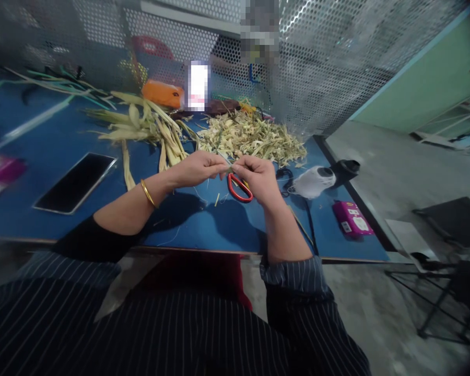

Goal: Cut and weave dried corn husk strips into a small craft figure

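Note:
My left hand (203, 168), with a gold bangle on its wrist, is closed in a pinch above the blue table (196, 224). Fingertip to fingertip with it, my right hand (257, 175) is pinched too. Something thin and pale shows between the fingertips, too small to make out. Red-handled scissors (241, 197) lie just below my right hand, their blades hidden. Beyond the hands is a heap of pale dried shreds (254, 136); dried husks (141, 125) spread to its left. A short yellowish piece (217, 200) lies on the table near the scissors.
A black tablet-like slab (76, 183) lies at left, near a pink packet (2, 175). An orange packet (162, 94) and lit screen (198, 86) stand at the back by a perforated metal panel (317, 57). At right are a white-and-black device (313, 181) and a magenta packet (352, 218).

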A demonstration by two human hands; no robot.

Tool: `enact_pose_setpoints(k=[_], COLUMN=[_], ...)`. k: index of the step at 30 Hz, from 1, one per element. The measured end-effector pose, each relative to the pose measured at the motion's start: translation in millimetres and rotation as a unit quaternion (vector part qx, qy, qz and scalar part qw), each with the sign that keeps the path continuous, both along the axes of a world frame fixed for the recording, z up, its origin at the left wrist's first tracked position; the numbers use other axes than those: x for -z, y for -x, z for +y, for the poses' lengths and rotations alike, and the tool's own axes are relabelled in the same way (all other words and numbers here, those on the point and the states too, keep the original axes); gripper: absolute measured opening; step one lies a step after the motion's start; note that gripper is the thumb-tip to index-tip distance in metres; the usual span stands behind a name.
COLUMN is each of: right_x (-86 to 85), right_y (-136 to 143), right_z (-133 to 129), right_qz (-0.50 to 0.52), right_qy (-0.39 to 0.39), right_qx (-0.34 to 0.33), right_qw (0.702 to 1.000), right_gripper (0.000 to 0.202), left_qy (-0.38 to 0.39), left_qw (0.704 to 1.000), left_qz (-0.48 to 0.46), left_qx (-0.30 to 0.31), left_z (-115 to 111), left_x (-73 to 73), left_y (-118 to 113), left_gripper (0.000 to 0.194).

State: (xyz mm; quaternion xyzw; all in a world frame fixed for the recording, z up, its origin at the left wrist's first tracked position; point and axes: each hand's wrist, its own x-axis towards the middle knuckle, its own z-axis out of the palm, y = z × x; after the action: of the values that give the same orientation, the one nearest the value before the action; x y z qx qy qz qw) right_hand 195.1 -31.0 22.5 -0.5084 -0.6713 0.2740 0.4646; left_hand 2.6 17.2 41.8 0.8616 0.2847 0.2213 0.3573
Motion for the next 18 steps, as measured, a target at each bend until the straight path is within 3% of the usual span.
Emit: enact_pose_setpoints(k=[4,7,10,13,15,18], right_x=[3.1,4.2,2.1,-0.1,0.8,5.9], right_y=[1.0,1.1,-3.5,-13.9,-21.3,-24.9], right_z=[0.3,0.4,1.0,4.4,7.8,11.1], right_qz=[-0.017,-0.030,-0.002,0.098,0.187,0.264], right_qy=[0.024,0.036,0.050,0.004,-0.034,-0.030], right_qx=[-0.014,-0.029,-0.029,0.068,0.145,0.180], right_qw=[0.999,0.998,0.998,0.993,0.971,0.947], right_gripper=[0.019,0.021,0.024,0.023,0.017,0.014], left_qy=[0.057,0.020,0.048,0.114,0.144,0.158], left_qw=[0.997,0.999,0.999,0.992,0.983,0.974], left_qz=[0.031,0.039,0.022,-0.038,-0.081,-0.127], left_qx=[0.039,0.023,-0.001,-0.046,-0.077,-0.104], left_z=[-1.5,-3.5,-4.0,-3.8,-3.8,-5.2], left_x=[-3.8,-0.9,2.0,1.6,0.6,0.3], left_y=[2.3,0.1,-1.6,-1.2,-0.7,-1.3], left_gripper=[0.035,0.034,0.029,0.026,0.025,0.025])
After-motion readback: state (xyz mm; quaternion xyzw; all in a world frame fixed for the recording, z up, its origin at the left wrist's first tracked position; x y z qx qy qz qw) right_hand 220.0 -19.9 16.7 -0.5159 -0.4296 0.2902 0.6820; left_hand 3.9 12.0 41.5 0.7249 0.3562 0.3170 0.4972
